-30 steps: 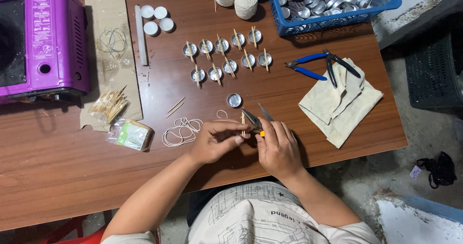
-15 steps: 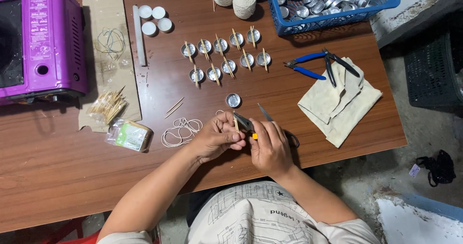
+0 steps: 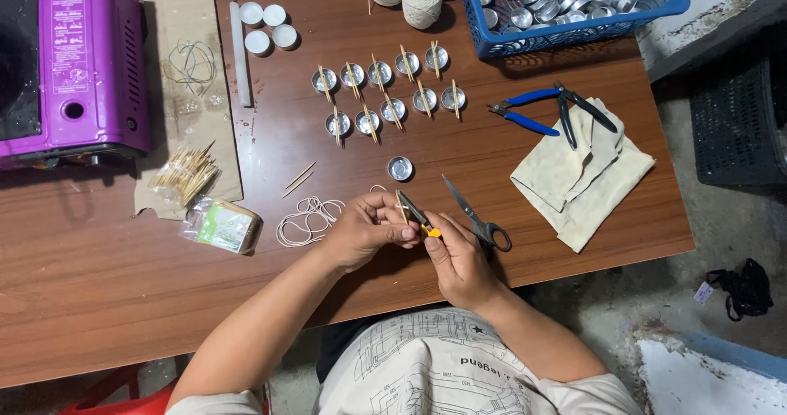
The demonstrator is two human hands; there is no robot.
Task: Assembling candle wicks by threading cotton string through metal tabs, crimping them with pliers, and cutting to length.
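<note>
Right hand (image 3: 459,259) slid back off the scissors (image 3: 479,216); those lie bare now.
Both hands pinch one small clip (image 3: 416,216), left hand (image 3: 365,230) fingers closed. Ten cups (image 3: 385,95) with sticks, one bare cup (image 3: 400,168).

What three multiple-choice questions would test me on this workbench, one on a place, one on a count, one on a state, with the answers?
1. The scissors lie: A, left of both hands; B, beside the right hand; C, in the left hand.
2. White wax discs next to the cardboard: A, three; B, five; C, seven.
3. The small yellow-handled tool is: A, lying flat and untouched; B, gripped where the fingers of both hands meet; C, hanging off the edge.
Answers: 1 B, the scissor handles sit by the right hand's knuckles. 2 A, three discs cluster together. 3 B, both hands pinch it.
</note>
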